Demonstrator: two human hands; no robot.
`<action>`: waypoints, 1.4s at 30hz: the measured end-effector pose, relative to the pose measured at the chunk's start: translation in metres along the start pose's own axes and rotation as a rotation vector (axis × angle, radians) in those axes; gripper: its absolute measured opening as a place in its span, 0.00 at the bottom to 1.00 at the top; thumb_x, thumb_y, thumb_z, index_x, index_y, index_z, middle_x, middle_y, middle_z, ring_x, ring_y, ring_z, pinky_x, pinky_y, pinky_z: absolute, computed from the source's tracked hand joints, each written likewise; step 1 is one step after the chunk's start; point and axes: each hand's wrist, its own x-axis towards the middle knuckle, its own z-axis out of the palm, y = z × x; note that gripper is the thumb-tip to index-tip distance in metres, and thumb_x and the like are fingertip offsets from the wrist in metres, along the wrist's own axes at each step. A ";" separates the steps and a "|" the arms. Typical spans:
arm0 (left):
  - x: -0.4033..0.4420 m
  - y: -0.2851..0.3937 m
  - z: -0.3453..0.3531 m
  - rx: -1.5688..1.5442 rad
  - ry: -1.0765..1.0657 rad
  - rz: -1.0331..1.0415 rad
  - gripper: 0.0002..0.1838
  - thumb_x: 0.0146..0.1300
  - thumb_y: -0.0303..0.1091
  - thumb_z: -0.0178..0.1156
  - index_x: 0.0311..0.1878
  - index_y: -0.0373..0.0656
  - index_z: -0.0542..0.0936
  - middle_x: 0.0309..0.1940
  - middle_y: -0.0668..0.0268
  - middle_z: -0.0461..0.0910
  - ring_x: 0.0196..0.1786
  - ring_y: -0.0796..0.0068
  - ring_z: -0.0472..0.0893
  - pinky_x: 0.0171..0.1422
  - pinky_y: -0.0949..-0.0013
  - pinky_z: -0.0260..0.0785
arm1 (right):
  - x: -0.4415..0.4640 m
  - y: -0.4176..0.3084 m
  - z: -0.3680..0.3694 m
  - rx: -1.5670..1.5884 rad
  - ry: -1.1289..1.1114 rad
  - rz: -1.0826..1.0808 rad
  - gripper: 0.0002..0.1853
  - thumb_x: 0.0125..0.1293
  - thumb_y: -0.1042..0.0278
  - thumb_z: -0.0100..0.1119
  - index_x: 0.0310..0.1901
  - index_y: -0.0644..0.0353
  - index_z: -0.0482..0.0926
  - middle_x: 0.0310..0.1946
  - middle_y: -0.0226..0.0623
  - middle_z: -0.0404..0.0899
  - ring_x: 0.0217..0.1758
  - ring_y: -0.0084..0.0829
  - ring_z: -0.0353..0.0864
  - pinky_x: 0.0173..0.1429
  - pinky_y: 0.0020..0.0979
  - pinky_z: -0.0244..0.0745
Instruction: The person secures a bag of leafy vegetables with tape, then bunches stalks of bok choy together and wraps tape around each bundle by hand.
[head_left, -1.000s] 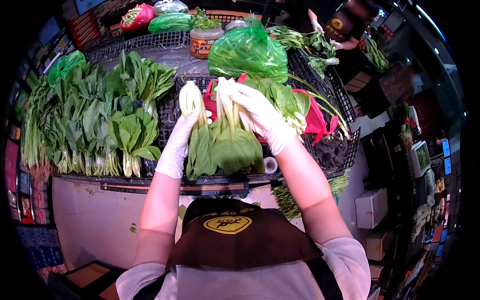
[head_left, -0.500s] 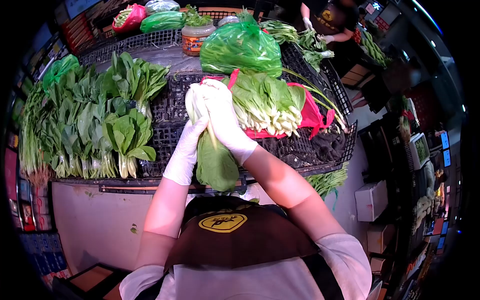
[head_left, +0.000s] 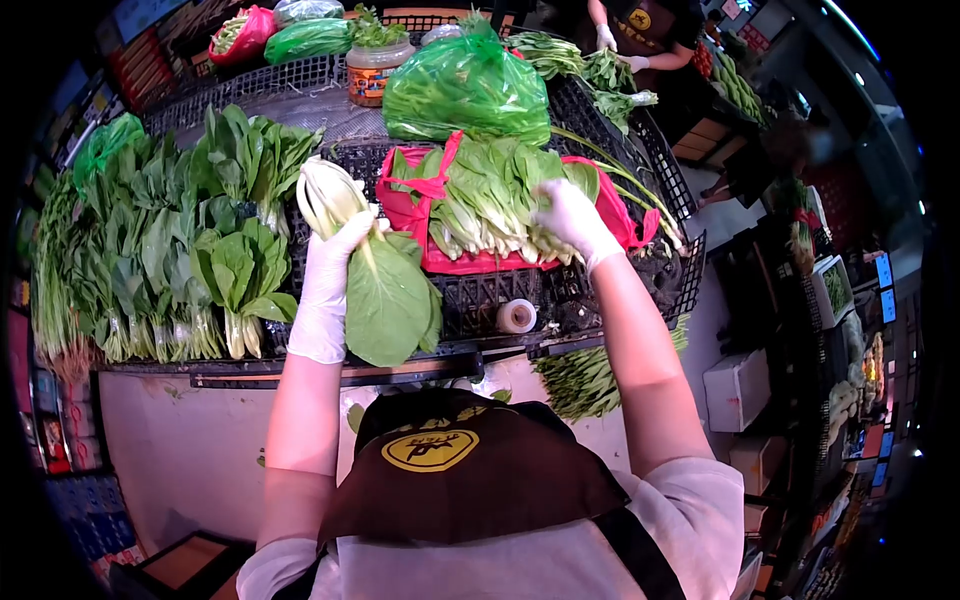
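Observation:
My left hand (head_left: 338, 262), in a white glove, is wrapped around a bunch of leafy greens (head_left: 385, 300). Its pale stem ends point up and away, and its broad leaves hang toward me over the crate's front edge. Over on the right, my gloved right hand (head_left: 575, 222) is at a pile of loose greens (head_left: 490, 200), its fingers bent and apart, partly blurred. That pile lies on an opened red plastic bag (head_left: 405, 215), with white stem ends facing me.
Tied bunches of greens (head_left: 165, 260) stand in rows at left. A green bag of vegetables (head_left: 468, 85) and a jar (head_left: 375, 72) sit behind. A tape roll (head_left: 517, 316) lies near the front edge. Another person's gloved hands (head_left: 634, 63) handle greens at the far right.
My hands have parted. The left has moved left with the bunch of greens, and the right has let go and moved right to the loose pile. The tape roll has come into sight.

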 end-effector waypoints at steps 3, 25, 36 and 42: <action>0.000 0.002 0.009 0.053 0.040 -0.002 0.20 0.58 0.29 0.64 0.53 0.37 0.73 0.38 0.63 0.79 0.39 0.71 0.81 0.46 0.70 0.75 | -0.016 0.016 0.016 -0.191 -0.032 -0.089 0.15 0.52 0.70 0.62 0.43 0.55 0.81 0.42 0.44 0.79 0.50 0.46 0.78 0.56 0.40 0.72; -0.003 0.032 0.053 0.178 -0.328 0.057 0.36 0.51 0.30 0.69 0.64 0.37 0.67 0.50 0.65 0.77 0.51 0.72 0.77 0.61 0.66 0.69 | 0.019 -0.180 -0.074 1.059 -0.142 -0.199 0.15 0.69 0.68 0.52 0.54 0.64 0.76 0.43 0.34 0.81 0.47 0.21 0.77 0.56 0.25 0.71; -0.018 -0.002 0.028 0.146 -0.143 -0.011 0.35 0.54 0.32 0.69 0.64 0.37 0.65 0.57 0.63 0.73 0.58 0.70 0.74 0.63 0.66 0.67 | 0.005 -0.208 0.021 1.296 -0.028 -0.336 0.22 0.76 0.57 0.43 0.64 0.64 0.64 0.59 0.39 0.70 0.63 0.29 0.67 0.68 0.30 0.60; -0.014 -0.030 0.010 -0.018 -0.065 0.031 0.35 0.55 0.31 0.67 0.65 0.38 0.65 0.58 0.62 0.73 0.58 0.68 0.75 0.64 0.64 0.68 | 0.016 -0.196 0.011 0.248 -0.059 -0.613 0.33 0.70 0.50 0.47 0.68 0.65 0.59 0.63 0.52 0.65 0.70 0.45 0.62 0.75 0.49 0.43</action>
